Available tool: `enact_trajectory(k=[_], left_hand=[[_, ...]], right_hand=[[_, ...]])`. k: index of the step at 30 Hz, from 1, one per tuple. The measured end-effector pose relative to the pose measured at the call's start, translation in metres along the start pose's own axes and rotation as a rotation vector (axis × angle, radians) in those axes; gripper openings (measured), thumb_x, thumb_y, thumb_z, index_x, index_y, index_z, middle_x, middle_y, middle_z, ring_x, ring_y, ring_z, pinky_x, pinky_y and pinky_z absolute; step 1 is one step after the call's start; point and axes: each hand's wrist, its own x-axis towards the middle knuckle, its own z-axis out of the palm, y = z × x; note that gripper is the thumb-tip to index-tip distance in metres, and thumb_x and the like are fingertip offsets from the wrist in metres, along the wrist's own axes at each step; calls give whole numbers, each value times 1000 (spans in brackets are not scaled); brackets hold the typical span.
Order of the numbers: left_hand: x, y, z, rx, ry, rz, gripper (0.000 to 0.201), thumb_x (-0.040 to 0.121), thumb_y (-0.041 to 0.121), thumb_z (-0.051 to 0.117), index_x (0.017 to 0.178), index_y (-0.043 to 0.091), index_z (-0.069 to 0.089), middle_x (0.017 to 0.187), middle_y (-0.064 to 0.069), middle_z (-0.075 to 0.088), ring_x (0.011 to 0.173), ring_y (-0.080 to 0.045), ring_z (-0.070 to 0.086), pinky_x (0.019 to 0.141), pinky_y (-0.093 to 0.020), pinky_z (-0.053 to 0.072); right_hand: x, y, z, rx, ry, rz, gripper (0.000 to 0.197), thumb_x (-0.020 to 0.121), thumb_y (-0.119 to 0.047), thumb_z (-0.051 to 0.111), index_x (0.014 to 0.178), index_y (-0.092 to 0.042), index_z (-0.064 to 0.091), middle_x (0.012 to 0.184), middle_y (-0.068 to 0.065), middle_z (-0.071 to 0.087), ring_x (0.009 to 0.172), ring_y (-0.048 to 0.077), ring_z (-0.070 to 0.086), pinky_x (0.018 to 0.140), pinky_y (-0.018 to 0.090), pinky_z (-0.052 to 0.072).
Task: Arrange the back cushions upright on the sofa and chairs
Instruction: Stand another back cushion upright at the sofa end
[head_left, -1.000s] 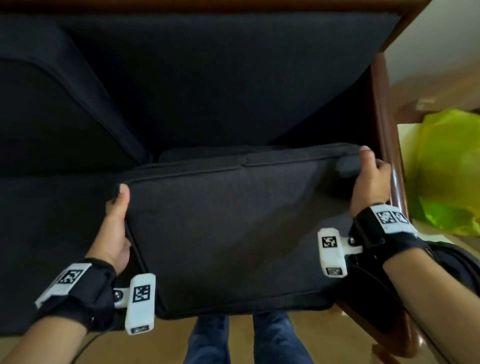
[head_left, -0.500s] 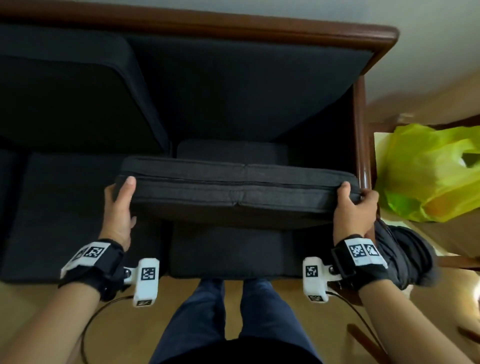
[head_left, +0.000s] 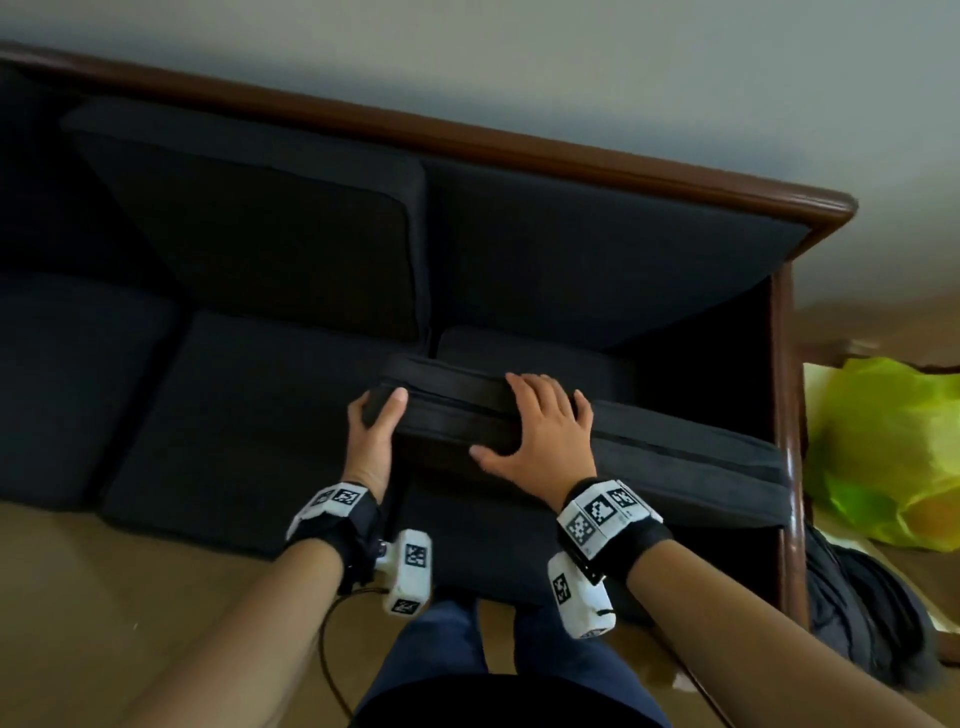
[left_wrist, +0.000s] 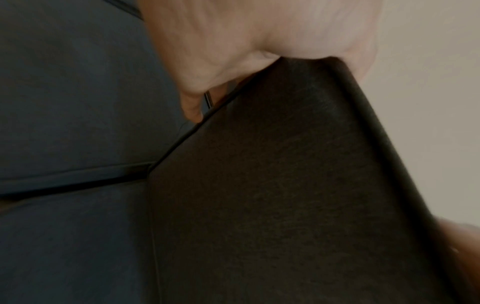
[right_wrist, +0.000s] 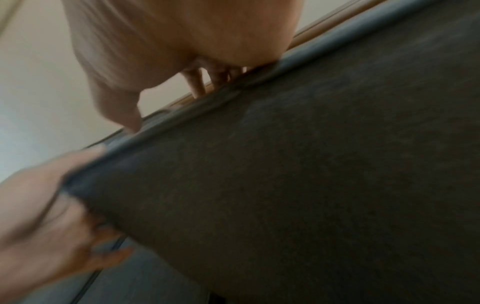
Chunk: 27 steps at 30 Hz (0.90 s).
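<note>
Flat, boxy dark-fabric cushion (head_left: 675, 462) with piped seams stands on edge on the sofa (head_left: 597, 260) seat by its glossy wooden arm, left hand (head_left: 371, 431) gripping its left corner, right hand (head_left: 540, 436) spread flat, fingers relaxed, on its top edge.

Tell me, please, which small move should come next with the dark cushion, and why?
Probably tip the cushion back against the sofa backrest. It stands on edge over the seat, apart from the backrest; the left hand grips its end and the right hand lies flat on top.
</note>
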Motion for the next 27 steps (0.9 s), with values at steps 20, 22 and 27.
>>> enact_trajectory(k=[20,22,27], left_hand=[[-26,26,-60,554,-430,48,82,77,41,80,145,35,35,132,11,50,117,-6,49,94,-24,39],[-33,37,-64,655,-513,142,105,63,53,85,150,38,29,144,11,42,130,-9,42,105,-30,35],[-44,85,-54,845,-559,296,129,34,66,90,141,55,20,153,13,32,144,-14,30,119,-44,28]], right_hand=[[-9,-27,-14,-190,-98,1,80,62,-29,80,131,-15,42,117,4,62,108,26,59,101,38,40],[-17,-19,-34,-137,-84,15,83,59,-30,85,130,-15,44,117,4,62,107,26,59,99,36,40],[-39,-4,-97,30,-28,53,91,48,-26,95,127,-17,50,109,0,62,108,25,59,90,32,42]])
